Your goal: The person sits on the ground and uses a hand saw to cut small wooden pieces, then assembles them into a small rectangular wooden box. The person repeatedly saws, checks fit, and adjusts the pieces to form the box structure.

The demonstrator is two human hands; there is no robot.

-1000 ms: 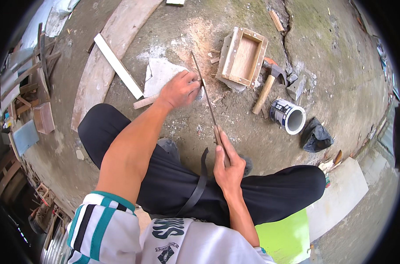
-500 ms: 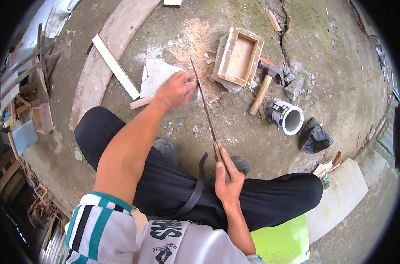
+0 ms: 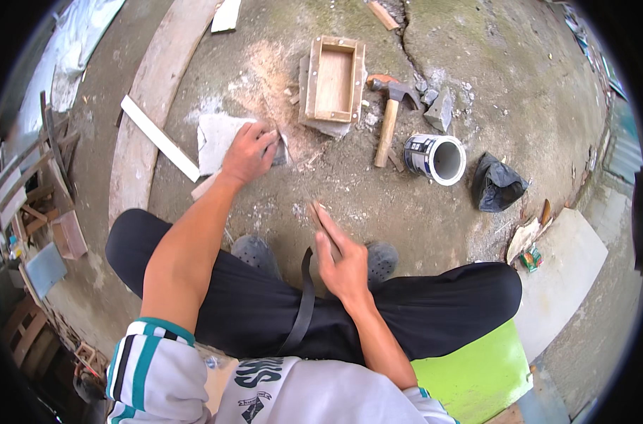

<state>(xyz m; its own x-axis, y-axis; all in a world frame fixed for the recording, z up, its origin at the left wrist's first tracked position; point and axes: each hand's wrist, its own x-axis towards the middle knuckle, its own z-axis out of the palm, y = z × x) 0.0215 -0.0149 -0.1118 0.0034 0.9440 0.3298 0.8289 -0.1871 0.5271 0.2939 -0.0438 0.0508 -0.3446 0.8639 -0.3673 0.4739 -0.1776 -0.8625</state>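
Observation:
My left hand point(image 3: 249, 152) presses down over a pale broken stone slab point(image 3: 212, 141) on the ground, its fingers curled. From beneath my left wrist pokes the end of a wooden strip point(image 3: 203, 186), in line with that hand; the rest of it is hidden under the palm. My right hand point(image 3: 344, 267), in front of my lap, is closed round the wooden handle point(image 3: 321, 225) of a handsaw, thumb along its side. The saw's thin blade points away toward the slab and is smeared to near nothing.
Beyond lie sawdust point(image 3: 265, 74) and a wooden box frame point(image 3: 335, 78). Rightward are a claw hammer point(image 3: 388, 127), a stone chunk point(image 3: 440, 109), a tipped paint can point(image 3: 434, 159) and a black plastic bag point(image 3: 498, 184). A white wooden strip point(image 3: 159, 138) crosses a curved plank point(image 3: 134, 155) on the left.
The view has shifted, so the box, hammer and can sit farther left. My right hand stays on the saw handle; the blade, clear before, is now blurred. My left hand remains at the slab.

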